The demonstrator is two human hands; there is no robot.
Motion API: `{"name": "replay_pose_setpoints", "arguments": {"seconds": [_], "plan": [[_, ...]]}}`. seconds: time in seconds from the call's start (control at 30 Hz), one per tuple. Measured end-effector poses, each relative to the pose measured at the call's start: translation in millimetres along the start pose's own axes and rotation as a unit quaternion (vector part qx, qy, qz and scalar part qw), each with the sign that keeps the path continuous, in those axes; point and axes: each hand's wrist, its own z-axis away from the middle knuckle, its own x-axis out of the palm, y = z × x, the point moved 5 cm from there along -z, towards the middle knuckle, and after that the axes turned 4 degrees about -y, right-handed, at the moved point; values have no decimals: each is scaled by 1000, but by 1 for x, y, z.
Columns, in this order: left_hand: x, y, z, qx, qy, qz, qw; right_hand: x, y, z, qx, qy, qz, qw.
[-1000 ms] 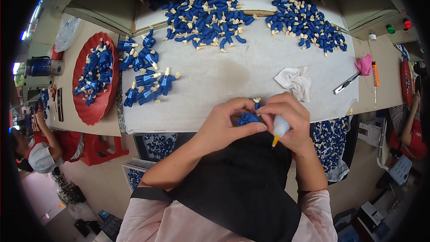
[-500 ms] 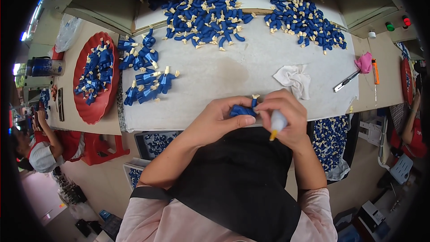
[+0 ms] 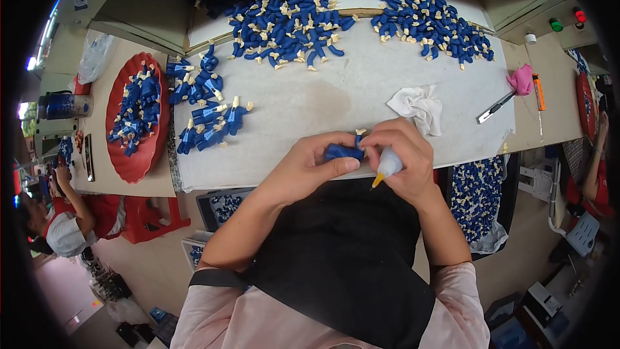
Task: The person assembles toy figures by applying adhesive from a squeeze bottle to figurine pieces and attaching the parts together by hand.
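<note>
Blue body piece (image 3: 344, 152), one, held above the near part of the white sheet (image 3: 278, 100); left hand (image 3: 298, 171) pinches it between thumb and fingers, which hide part of it. One small blue arm (image 3: 358, 139) with cream tip at its right end; join hidden. Right hand (image 3: 413, 163) curls round one squeeze bottle (image 3: 390, 162), yellow nozzle aimed down-left, bottle's rear covered by palm; whether its fingertips also grip the arm, cannot tell. Outward: one white cloth (image 3: 416, 108), one knife (image 3: 496, 108), one orange tube (image 3: 538, 92). Two heaps of arms, left (image 3: 284, 29) and right (image 3: 433, 26), overlapping, uncountable, backs lost in shadow. Red dishes: two, one loaded (image 3: 153, 145), one cut off at right (image 3: 587, 116).
</note>
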Motion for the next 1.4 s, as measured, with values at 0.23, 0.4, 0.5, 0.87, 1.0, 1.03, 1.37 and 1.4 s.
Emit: {"name": "replay_pose_setpoints", "arguments": {"seconds": [0.23, 0.4, 0.5, 0.87, 1.0, 1.03, 1.37, 1.4], "plan": [[-5, 2, 4, 69, -14, 149, 986, -72, 29, 13, 144, 129, 158, 968], [-4, 1, 6, 76, -40, 256, 963, -83, 42, 15, 181, 52, 304, 934], [-3, 1, 10, 68, -59, 291, 952, -84, 21, 10, 203, 115, 286, 929], [8, 26, 26, 329, 257, -405, 814, 14, -23, 6, 163, 68, -100, 979], [8, 11, 26, 307, 187, -59, 931, 11, -24, 8, 168, 75, -97, 978], [6, 13, 28, 307, 190, -57, 931, 12, -24, 8, 168, 72, -96, 978], [-6, 13, 35, 319, 227, -130, 911, 22, -42, 4, 43, 87, 19, 995], [-7, 12, 36, 321, 238, -137, 906, 23, -42, 4, 38, 94, 29, 994]]}}
